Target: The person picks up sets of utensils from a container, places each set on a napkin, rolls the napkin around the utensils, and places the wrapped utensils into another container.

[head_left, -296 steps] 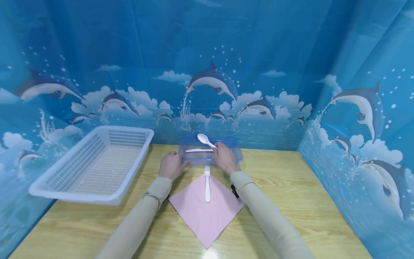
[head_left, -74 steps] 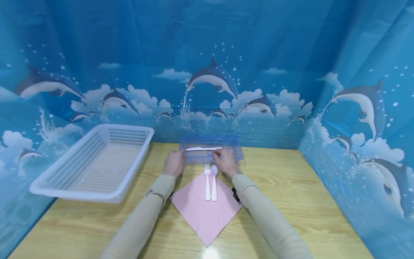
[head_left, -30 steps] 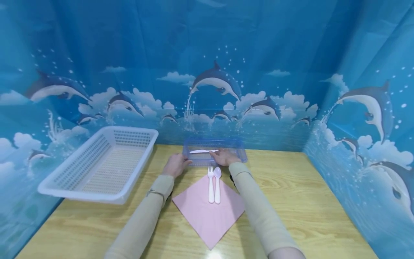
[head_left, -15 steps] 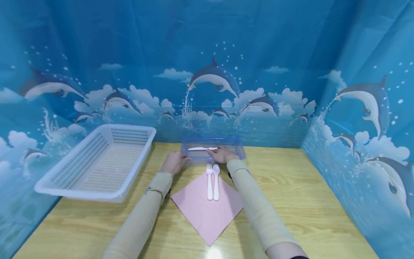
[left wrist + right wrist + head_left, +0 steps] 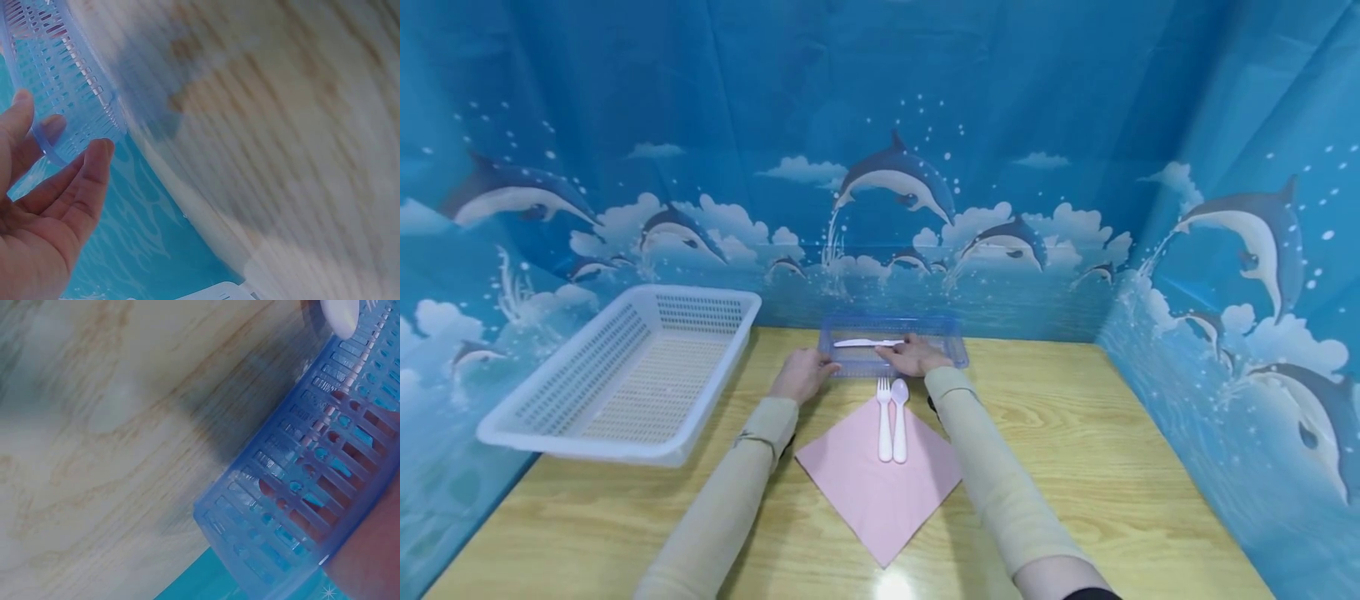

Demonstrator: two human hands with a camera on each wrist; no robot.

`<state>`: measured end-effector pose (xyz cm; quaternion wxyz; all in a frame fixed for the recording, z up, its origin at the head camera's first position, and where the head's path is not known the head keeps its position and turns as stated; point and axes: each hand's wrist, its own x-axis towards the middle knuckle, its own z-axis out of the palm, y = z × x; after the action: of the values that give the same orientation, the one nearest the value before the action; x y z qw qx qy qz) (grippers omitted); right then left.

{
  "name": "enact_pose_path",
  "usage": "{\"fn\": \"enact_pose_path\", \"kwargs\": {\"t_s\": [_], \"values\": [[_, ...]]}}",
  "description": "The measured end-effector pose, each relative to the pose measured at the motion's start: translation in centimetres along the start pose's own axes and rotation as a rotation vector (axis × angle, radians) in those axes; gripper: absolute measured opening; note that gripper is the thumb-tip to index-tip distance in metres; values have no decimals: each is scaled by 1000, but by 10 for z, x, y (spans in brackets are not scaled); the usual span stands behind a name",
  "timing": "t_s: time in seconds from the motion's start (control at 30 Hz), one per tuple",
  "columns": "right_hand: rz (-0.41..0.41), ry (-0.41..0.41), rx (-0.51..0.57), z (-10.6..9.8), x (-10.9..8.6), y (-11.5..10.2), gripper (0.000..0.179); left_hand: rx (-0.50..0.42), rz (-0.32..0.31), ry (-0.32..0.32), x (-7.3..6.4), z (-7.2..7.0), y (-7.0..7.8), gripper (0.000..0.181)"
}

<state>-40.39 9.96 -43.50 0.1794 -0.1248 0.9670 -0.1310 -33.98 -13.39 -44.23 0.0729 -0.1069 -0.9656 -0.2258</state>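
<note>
A small blue plastic basket [image 5: 857, 367] stands at the back of the table against the backdrop. My left hand [image 5: 800, 375] pinches its left end; in the left wrist view, thumb and fingers close round the basket's rim. Inside lies a white plastic knife [image 5: 855, 342], blade to the left. Reaching over the front rim, my right hand [image 5: 916, 357] grips the knife's right end between thumb and fingers; the basket wall [image 5: 275, 506] partly covers those fingers in the right wrist view. A white fork [image 5: 884, 421] and a white spoon [image 5: 899, 421] lie side by side on a pink napkin [image 5: 880, 508].
A large white perforated basket [image 5: 681, 433] stands on the left of the wooden table [image 5: 1075, 450]. Blue dolphin-print sheets [image 5: 1037, 125] hang close behind and along both sides.
The spoon, held by my right hand in the oldest frame, now lies beside the fork on the napkin. My right hand has since moved onto the knife; my left stays at the blue basket.
</note>
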Motion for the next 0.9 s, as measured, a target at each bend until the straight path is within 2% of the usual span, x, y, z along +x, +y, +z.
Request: {"fn": "enact_pose_path", "kwargs": {"t_s": [0.3,0.47,0.7,0.9], "values": [[-7,-31,3,-2,2,1,85,2,-4,-4,0,-1,1,27],[-15,-14,-20,-1,4,1,78,-10,-14,-3,0,-1,2,27],[-55,118,19,5,4,4,67,-25,-29,-23,-1,-1,3,28],[-106,266,152,8,4,5,36,-18,12,-5,-3,-2,0,26]]}}
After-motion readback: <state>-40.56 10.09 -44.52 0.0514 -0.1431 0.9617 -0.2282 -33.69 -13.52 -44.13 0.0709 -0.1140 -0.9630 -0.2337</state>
